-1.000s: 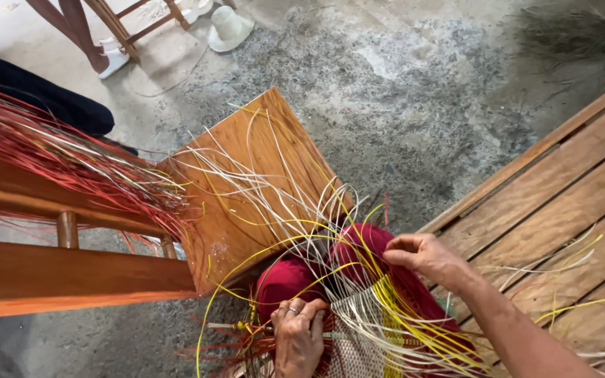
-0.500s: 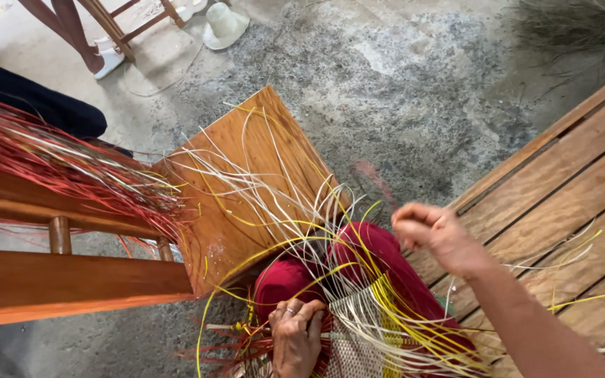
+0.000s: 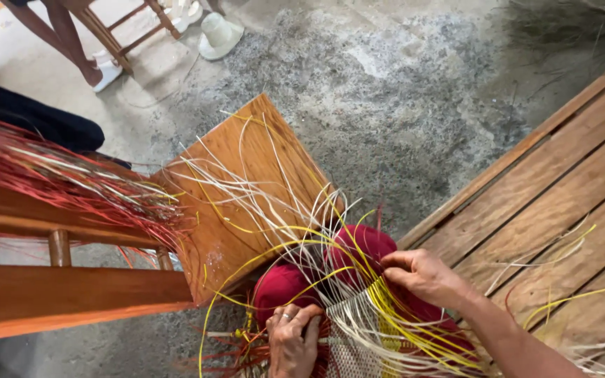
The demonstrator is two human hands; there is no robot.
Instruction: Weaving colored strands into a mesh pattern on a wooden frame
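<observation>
Right hand (image 3: 421, 276) sits at the upper edge of the woven panel (image 3: 358, 329), fingers curled and pinching a few of the yellow strands (image 3: 386, 308) where they leave the weave. Left hand (image 3: 293, 339), with a ring on one finger, is closed down on the near left side of the same panel, gripping it and the strips beneath against the lap. The panel lies between the two hands, over knees clad in dark red trousers (image 3: 358, 248). From it, loose pale strands (image 3: 260, 189) and more yellow ones fan up and away across the wooden stool (image 3: 246, 182) just ahead of the knees. To the left, a bundle of red strips (image 3: 57, 178) lies across a wooden bench rail (image 3: 71, 294). A slatted wooden platform (image 3: 561, 189) runs along the right. On the concrete floor (image 3: 400, 91) farther off, a white shoe (image 3: 218, 35) lies beside a chair leg (image 3: 106, 31).
</observation>
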